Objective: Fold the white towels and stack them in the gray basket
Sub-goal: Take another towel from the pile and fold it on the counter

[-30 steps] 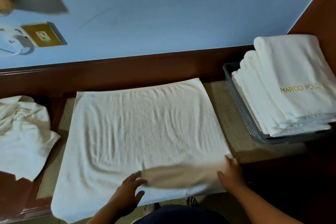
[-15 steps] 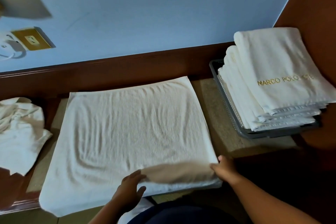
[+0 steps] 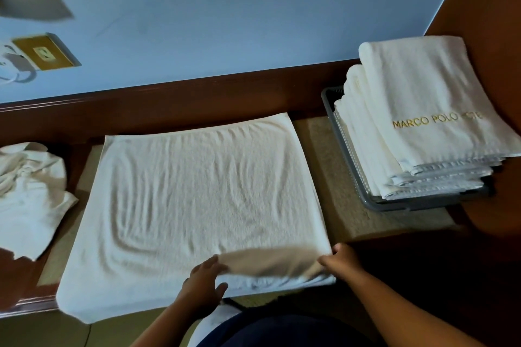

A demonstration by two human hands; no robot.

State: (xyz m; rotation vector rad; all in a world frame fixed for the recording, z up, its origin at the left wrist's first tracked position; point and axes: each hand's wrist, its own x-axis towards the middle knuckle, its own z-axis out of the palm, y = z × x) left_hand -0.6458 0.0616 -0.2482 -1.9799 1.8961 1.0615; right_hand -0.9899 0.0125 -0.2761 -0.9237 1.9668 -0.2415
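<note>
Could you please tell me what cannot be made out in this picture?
Head view, folded towels in the gray basket: count unclear, layers overlap.
Head view, gold lettering: last letters blurred.
Head view, right hand: fingers tucked under the spread towel.
Head view, crumpled towels: cut off by left edge.

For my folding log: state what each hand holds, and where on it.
Both hold the spread white towel by its near edge: left hand around mid-edge, right hand at the near-right corner.
</note>
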